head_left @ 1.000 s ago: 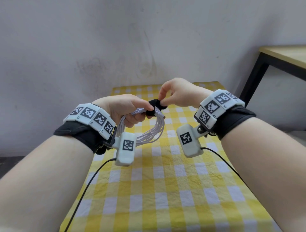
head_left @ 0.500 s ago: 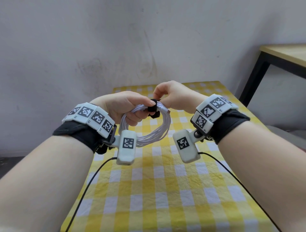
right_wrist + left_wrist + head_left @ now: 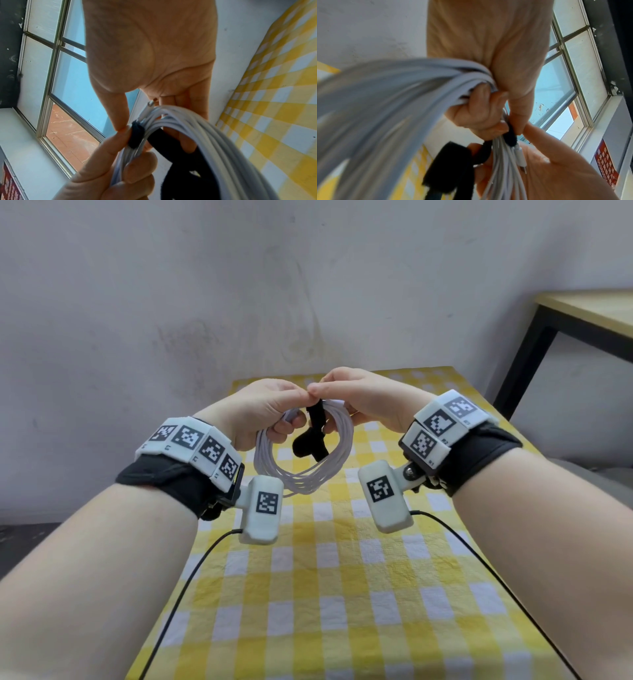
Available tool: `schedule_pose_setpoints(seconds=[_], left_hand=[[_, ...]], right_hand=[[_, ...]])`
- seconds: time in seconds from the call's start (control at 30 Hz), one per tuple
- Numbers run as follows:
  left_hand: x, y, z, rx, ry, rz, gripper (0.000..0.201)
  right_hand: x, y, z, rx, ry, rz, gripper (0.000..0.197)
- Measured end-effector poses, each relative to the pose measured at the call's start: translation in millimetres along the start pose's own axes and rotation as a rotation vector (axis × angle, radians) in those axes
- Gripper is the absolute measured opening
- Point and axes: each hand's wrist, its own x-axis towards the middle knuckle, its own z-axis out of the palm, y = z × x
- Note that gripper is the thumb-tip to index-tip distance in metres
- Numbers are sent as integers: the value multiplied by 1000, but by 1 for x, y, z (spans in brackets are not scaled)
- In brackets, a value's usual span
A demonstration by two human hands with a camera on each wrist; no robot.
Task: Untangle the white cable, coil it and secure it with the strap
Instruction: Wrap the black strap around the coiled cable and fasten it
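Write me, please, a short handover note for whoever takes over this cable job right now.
Left hand: fingers curled round the top of the coiled white cable, held above the yellow-and-white checked tablecloth.
Right hand: thumb and fingers pinch the black fabric strap where it crosses the bundle; a white plug lies by that grip.
Done: cable untangled and coiled; one narrow turn of strap is round the strands.
Left: the strap's wide tail hangs loose inside the loop; wrap it round and press it closed.
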Motion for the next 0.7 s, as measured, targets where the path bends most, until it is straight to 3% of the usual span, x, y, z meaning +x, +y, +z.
schedule_pose_setpoints(seconds=[0.1,0.17,0.27,0.33,0.53,0.7], left_hand=[[2,-2,3,42,35,16,22],[5,-4,3,56,100,22,23],[9,-6,2,59,167,12,19],[11,-6,1,33,185,12,18],[13,-6,3,-28,193,11,14],[12,-9,2,-115,170,-17,18]], right_hand=[[1,3,1,17,12,-12,33],[4,5,2,12,94,-53,29],[6,5,3,-118,261,-141,19],[6,5,5,-223,255,-122,15],[10,4,21,-551,251,-61,37],[9,4,29,-545,269,-55,36]])
